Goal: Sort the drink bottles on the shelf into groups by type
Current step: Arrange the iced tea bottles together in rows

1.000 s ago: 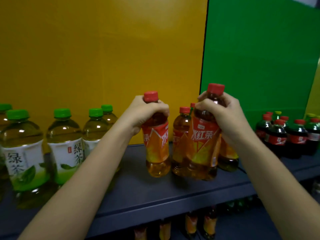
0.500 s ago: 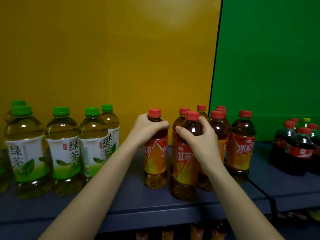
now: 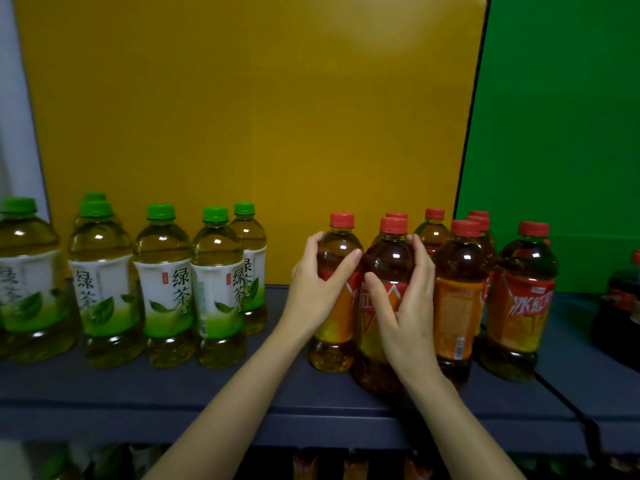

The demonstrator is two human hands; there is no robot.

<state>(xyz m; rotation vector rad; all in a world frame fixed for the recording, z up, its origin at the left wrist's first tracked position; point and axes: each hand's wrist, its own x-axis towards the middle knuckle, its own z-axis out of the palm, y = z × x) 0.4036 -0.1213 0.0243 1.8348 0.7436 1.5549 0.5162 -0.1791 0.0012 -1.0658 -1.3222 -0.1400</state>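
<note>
Since the bottles look filled nearly to the neck, each one is likely weighty for its size, with thin plastic walls that give under a squeeze and a glossy label that could slip. The firmer hold would therefore be round the shoulder above the label, or the neck under the cap. Toward the left end of the shelf (image 3: 173, 393) the green-capped bottles (image 3: 162, 282) stand upright in a cluster, labels facing the front edge. Past a gap, the left hand (image 3: 317, 289) has its fingers (image 3: 313, 242) curled behind a pale red-capped bottle (image 3: 337, 245) and its thumb across the front, gripping it at the shoulder. Just beside it the right hand (image 3: 405, 306) wraps a darker red-capped bottle (image 3: 389, 258) the same way, thumb on the label. Both bottles stand on their bases near the front edge, long axis straight up, caps on top, apparently touching one another. To their right more red-capped bottles (image 3: 457, 289) stand upright, one with its back label forward. A dark bottle (image 3: 620, 306) sits at the right end, cut off by the frame.
</note>
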